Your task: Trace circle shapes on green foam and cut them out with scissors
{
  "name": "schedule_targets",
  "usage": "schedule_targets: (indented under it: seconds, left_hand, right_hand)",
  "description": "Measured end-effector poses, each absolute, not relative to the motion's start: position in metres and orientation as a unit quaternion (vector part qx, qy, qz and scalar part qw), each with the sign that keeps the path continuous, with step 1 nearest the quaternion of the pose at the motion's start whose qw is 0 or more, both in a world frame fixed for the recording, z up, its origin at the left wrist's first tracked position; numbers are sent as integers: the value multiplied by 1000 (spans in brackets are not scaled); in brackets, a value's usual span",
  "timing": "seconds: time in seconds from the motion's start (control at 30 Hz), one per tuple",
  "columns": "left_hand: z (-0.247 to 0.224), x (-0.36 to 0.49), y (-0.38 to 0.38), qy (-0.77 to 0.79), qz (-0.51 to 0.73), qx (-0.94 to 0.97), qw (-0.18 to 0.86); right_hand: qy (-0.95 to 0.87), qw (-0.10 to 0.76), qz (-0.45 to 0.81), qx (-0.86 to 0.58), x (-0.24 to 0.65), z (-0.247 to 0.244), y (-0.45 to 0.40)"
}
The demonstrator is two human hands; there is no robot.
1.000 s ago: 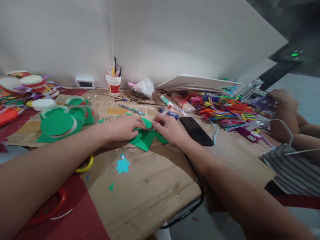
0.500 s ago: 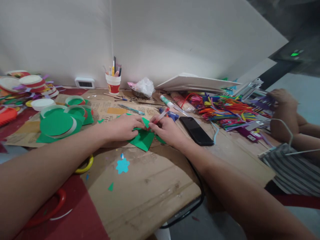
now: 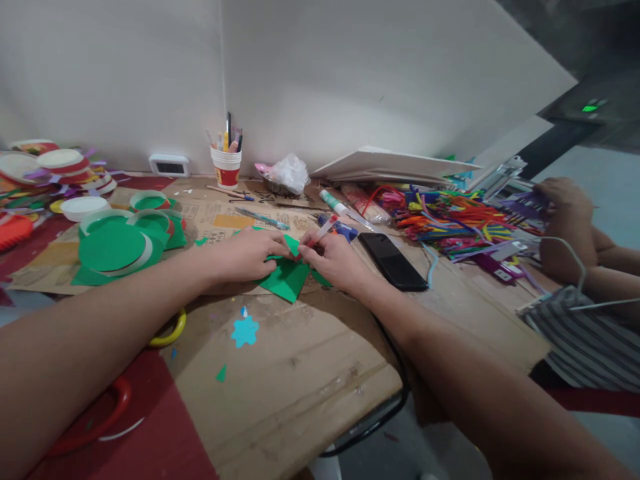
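My right hand point(image 3: 333, 257) is closed around a pen with a clear barrel and red end point(image 3: 328, 227), its lower tip close to a green paper piece point(image 3: 290, 281). My left hand point(image 3: 263, 255) rests on the same green paper from the left, fingers curled and pressing or pinching its upper part. The two hands' fingertips nearly meet over the paper. The pen's tip is hidden by my right fingers. Nearer to me a blue paper flower point(image 3: 245, 331) and a small green scrap point(image 3: 221, 373) lie on the cardboard point(image 3: 300, 387).
Green-covered paper cups point(image 3: 113, 248) stand at left. A cup of pens point(image 3: 227, 167) is at the back. Right of my right hand lie a black phone point(image 3: 393, 261) and colourful pipe cleaners point(image 3: 450, 220). Another person's arm point(image 3: 570, 227) rests at far right. Yellow point(image 3: 175, 331) and red handles point(image 3: 120, 407) show near my left arm.
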State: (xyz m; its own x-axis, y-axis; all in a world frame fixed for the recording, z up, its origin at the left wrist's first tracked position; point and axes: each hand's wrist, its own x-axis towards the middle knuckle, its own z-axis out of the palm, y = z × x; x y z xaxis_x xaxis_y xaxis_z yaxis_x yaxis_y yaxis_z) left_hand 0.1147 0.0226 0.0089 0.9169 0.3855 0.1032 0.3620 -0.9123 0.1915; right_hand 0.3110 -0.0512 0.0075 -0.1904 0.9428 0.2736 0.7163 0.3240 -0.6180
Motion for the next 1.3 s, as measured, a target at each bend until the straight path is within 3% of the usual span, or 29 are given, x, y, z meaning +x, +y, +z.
schedule_targets:
  seconds: [0.77,1.3]
  left_hand:
    - [8,115,22,212,57,973,76]
    - [16,115,18,205,51,974,82]
  right_hand:
    - [-737,315,143,-581,321,12,-46]
    - [-677,443,203,-552,337,-2,-31]
